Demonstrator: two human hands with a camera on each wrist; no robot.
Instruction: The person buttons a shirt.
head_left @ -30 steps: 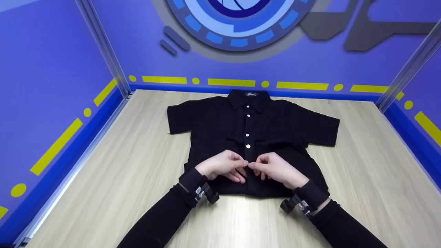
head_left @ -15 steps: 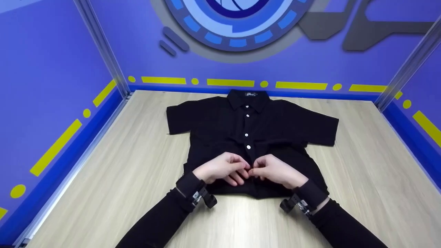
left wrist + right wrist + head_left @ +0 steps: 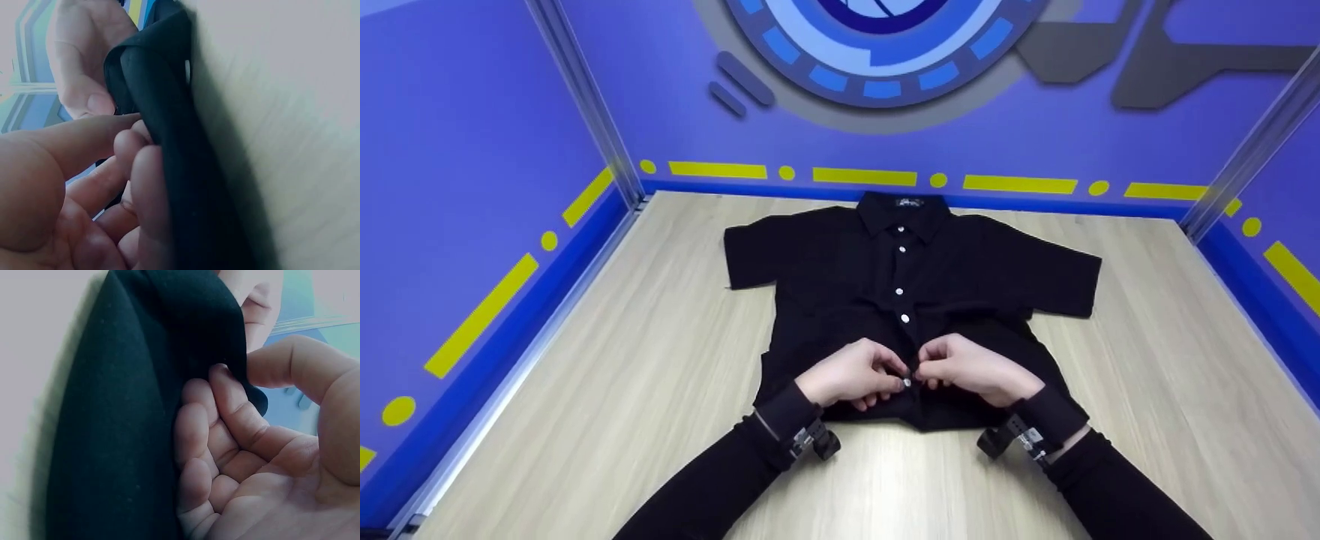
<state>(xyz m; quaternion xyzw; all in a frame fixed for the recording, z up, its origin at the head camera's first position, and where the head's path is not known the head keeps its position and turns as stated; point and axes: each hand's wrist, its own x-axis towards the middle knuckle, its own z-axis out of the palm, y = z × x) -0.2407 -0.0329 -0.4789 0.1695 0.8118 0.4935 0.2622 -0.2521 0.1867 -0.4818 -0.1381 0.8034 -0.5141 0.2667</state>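
Observation:
A black short-sleeved button-up shirt (image 3: 840,262) lies front up, its collar toward the back wall. White buttons run down its middle, and a lower button (image 3: 907,382) shows between the two hands. My left hand (image 3: 856,373) pinches the front placket beside that button, thumb tip right at it. From the other side my right hand (image 3: 976,370) pinches the placket edge between thumb and index finger; the right wrist view shows the cloth (image 3: 230,337) raised in a fold there, the other fingers curled against the shirt. The fingertips hide part of the placket.
The shirt lies on a light wood-grain table (image 3: 660,337). Blue-purple panels with yellow marks stand at the back (image 3: 990,142) and both sides, joined by metal posts (image 3: 592,97). A strap with a small camera (image 3: 825,444) sits on each wrist.
Both hands have shifted slightly down the placket and a little right. The lower button, hidden before, now shows between the fingertips. The shirt's hem has bunched slightly at the middle.

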